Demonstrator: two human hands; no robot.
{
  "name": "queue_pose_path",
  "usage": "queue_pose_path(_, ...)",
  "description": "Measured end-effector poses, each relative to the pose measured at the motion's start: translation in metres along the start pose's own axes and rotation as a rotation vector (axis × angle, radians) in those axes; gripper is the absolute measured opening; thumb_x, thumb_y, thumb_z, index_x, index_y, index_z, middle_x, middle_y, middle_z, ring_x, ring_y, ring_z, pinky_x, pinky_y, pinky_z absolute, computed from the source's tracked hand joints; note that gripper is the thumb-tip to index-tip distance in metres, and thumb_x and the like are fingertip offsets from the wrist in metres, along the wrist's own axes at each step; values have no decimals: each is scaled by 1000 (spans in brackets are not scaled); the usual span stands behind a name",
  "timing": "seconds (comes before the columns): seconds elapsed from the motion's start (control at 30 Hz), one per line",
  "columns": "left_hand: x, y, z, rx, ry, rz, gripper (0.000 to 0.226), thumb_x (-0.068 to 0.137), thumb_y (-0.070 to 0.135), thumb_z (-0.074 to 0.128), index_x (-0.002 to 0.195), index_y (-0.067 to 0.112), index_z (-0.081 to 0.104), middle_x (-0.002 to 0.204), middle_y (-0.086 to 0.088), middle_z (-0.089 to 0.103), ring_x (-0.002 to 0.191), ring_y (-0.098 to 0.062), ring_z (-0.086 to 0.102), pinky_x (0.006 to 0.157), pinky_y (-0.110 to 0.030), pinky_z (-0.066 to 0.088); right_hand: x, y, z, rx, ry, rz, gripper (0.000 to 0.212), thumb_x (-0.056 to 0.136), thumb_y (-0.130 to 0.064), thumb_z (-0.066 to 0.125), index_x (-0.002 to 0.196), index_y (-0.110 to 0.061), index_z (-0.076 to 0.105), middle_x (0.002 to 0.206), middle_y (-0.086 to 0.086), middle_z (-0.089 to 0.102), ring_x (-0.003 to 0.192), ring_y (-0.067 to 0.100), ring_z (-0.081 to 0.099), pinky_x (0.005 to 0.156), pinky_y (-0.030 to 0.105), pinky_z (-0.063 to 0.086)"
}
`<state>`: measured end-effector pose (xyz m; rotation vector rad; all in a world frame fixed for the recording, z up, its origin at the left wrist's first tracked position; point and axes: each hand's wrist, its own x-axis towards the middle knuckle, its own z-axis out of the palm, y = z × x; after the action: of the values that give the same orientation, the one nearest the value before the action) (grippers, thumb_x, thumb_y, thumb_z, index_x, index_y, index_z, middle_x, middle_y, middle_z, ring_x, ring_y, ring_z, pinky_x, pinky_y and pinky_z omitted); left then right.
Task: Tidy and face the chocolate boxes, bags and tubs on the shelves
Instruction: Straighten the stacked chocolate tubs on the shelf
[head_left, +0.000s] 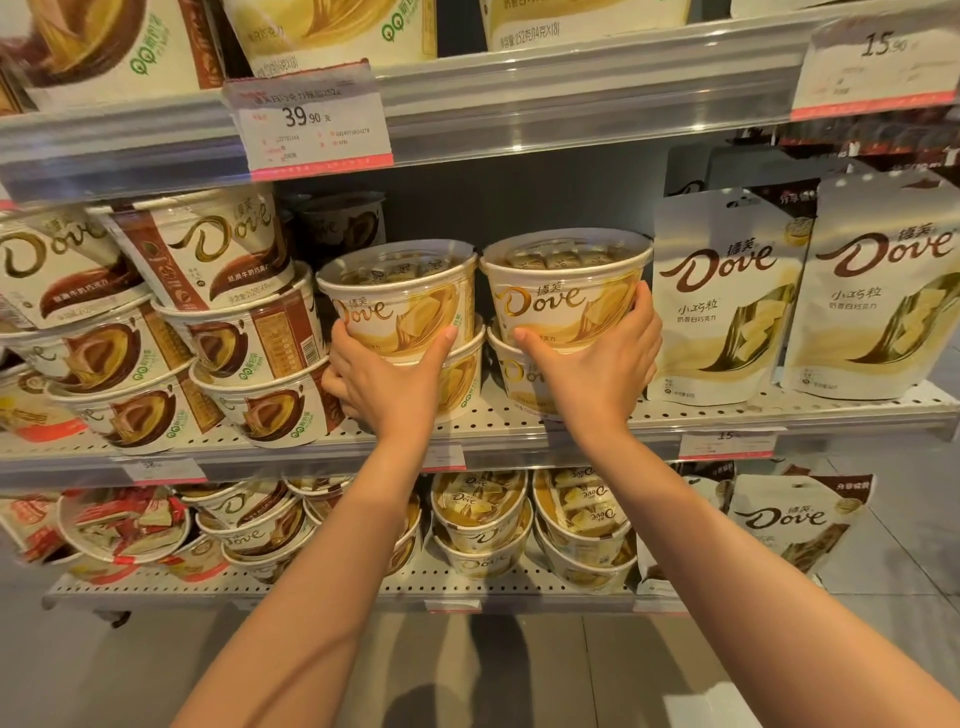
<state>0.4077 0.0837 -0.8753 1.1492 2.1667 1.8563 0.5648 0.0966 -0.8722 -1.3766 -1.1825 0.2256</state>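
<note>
Two hands (493, 374) gripping tubs (483, 296), wrapped chocolates inside

Head cam, close, facing fwd at shelves (519, 431), prob. slightly down.
</note>
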Motion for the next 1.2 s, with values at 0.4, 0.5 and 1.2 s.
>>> queue_pose_path(0.4, -29, -18, -18, -83, -84, 145, 98, 74, 52, 70, 147, 19, 15, 154, -2, 19, 141, -15, 8, 115, -47, 16, -7, 9, -20, 47, -164, -56, 112, 69, -55, 73, 149, -14, 5, 155, 6, 14, 143, 21, 12, 117, 43, 17)
queue_pose_path(0.5, -60, -44, -28, -51, -84, 374, 81, 76, 45, 70, 138, 11, 30, 143, -8, 31, 133, -17, 23, 113, -39, 21, -27, 28, -42, 164, -187, -161, 94, 77, -46, 71, 147, -18, 16, 152, 2, 19, 140, 12, 18, 115, 32, 22)
queue_pose_path(1.2, -95, -170, 40, 494, -752, 536, 41, 87, 27, 64, 127, 20, 57, 133, 0, 56, 125, -16, 48, 105, -32, 35, -83, 167, -17, -766, -978, -451, 55, 87, -35, 57, 138, -21, 41, 143, 0, 43, 125, 22, 45, 102, 33, 40)
